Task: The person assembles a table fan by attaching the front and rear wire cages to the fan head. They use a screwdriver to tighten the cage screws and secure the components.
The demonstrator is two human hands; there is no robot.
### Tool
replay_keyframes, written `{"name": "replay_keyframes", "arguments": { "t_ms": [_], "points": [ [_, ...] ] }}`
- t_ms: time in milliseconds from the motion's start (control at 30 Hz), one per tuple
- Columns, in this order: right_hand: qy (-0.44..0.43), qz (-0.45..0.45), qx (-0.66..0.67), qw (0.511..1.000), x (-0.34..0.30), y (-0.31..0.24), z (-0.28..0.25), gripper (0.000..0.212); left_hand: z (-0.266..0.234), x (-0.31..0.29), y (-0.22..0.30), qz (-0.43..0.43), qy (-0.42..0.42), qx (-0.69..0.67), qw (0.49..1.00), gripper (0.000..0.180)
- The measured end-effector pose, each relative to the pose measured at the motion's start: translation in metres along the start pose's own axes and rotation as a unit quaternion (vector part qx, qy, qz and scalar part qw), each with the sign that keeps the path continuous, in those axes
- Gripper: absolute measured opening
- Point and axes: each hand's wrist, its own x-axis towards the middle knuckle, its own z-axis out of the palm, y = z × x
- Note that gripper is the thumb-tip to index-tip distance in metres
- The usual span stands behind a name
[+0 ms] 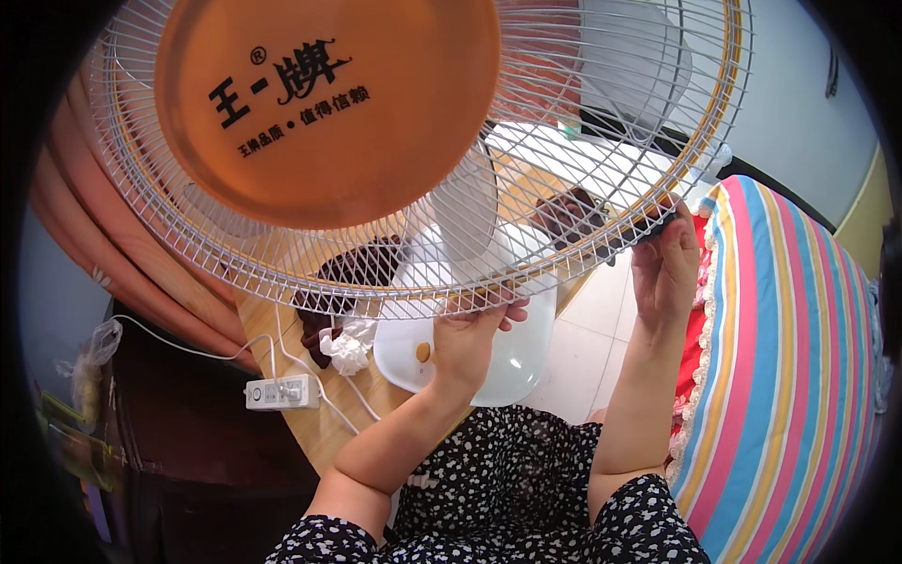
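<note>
A fan's round wire guard [564, 268] fills the upper part of the view, tilted toward me, with a large orange disc [329, 179] at its centre. Behind the wires show pale fan blades [465, 202]. My left hand [465, 348] is at the lower rim, its fingers curled there and partly hidden by the guard. At the right side of the rim, my right hand [669, 258] pinches the edge, where a small dark part [650, 228] shows by the fingers. Below the guard stands the fan's white base [399, 352], with a tan knob [423, 352] on it.
A wooden table [324, 423] carries a white power strip [296, 391] with cords, crumpled white tissue [348, 348] and dark cloth [357, 273]. On the right is a striped cushioned cover [780, 367]. Peach curtains [141, 216] hang at left, above a dark brown piece of furniture [188, 423].
</note>
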Motion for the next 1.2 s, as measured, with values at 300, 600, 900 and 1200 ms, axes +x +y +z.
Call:
{"name": "replay_keyframes", "arguments": {
  "t_ms": [300,600,900,1200],
  "points": [
    [0.213,-0.048,-0.204,0.954,-0.009,0.0,0.047,0.025,0.003,0.001,-0.003,0.016,0.016,0.018,1.0,0.013],
    [-0.093,0.018,0.173,0.98,-0.006,-0.005,0.003,0.055,-0.002,0.003,-0.003,-0.006,-0.017,-0.034,0.999,0.011],
    [0.089,-0.036,-0.011,0.995,-0.001,0.007,0.027,0.029,0.003,0.0,-0.001,0.022,0.002,0.008,1.0,0.011],
    [0.212,-0.034,-0.128,0.968,-0.008,0.004,0.047,0.03,0.002,0.003,-0.006,0.02,0.001,-0.013,1.0,0.011]
  ]
}}
